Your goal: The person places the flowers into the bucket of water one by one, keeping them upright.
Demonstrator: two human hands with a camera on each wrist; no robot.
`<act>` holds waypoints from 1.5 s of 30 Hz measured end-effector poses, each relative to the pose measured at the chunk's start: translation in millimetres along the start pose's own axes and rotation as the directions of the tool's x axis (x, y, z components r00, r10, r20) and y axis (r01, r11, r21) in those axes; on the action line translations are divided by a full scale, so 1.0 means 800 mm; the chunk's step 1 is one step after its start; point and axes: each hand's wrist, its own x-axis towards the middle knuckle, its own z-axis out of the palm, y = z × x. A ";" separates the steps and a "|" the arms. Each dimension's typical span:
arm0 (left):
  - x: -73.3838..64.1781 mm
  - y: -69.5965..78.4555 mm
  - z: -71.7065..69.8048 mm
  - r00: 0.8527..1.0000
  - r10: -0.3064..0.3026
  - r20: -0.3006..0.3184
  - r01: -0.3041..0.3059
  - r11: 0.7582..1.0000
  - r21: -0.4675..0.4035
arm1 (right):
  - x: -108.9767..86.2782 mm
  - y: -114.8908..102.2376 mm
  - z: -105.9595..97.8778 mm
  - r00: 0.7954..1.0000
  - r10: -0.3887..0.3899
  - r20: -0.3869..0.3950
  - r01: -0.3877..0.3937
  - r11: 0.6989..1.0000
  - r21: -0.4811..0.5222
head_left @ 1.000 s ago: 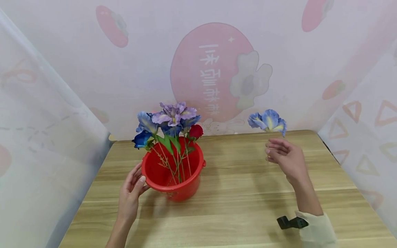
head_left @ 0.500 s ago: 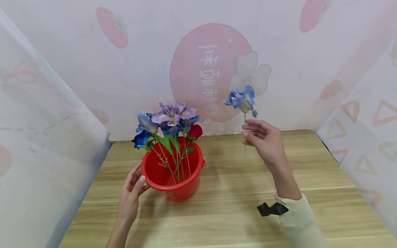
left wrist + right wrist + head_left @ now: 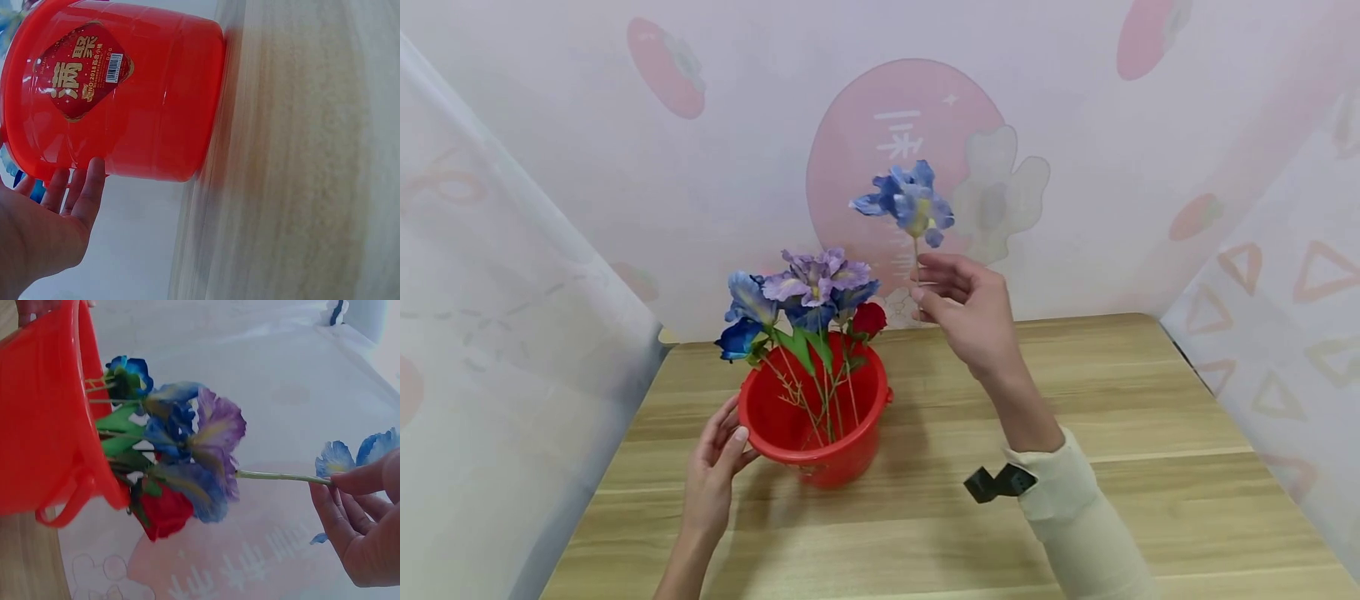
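Observation:
A red bucket (image 3: 842, 467) stands on the wooden table. My left hand (image 3: 711, 467) rests against its left side, thumb at the rim and fingers (image 3: 90, 194) fairly straight along the outside wall. Several artificial flowers stand in the bucket: a purple iris (image 3: 816, 279), blue irises (image 3: 751, 298), a dark blue flower (image 3: 739, 339) and a red rose (image 3: 869, 319). Up and right of them, my right hand (image 3: 973, 308) pinches the stem (image 3: 281, 476) of a blue iris (image 3: 913, 204) between thumb and fingers. The bloom points upward; its lower stem passes by the purple iris in the right wrist view.
The wooden table (image 3: 1075, 400) reaches a pale printed backdrop (image 3: 760, 150) at the back. Similar white panels (image 3: 505, 333) flank it left and right. A small black device (image 3: 1000, 483) sits at the right sleeve cuff. A bucket handle lug (image 3: 65, 503) sticks out.
My right hand has carried the blue iris left and upward, from the table's right side to near the bucket, and the bloom has turned more upright. My left hand and the bucket stay put.

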 end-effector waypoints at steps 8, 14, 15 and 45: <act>-0.001 0.000 0.000 1.000 -0.007 -0.002 0.007 1.000 0.002 | 0.013 -0.006 0.054 1.000 -0.014 0.004 0.014 1.000 0.002; 0.000 0.000 0.000 1.000 -0.007 0.003 0.007 1.000 0.005 | 0.013 -0.012 0.088 0.999 -0.031 0.030 0.032 0.999 -0.026; 0.000 0.000 0.000 1.000 -0.007 0.004 0.007 1.000 0.006 | 0.012 -0.013 0.093 0.999 -0.035 0.033 0.036 0.999 -0.036; -0.003 -0.001 -0.001 0.999 -0.043 -0.016 0.044 0.998 0.036 | 0.016 0.056 0.180 0.991 -0.004 0.131 0.034 0.974 -0.226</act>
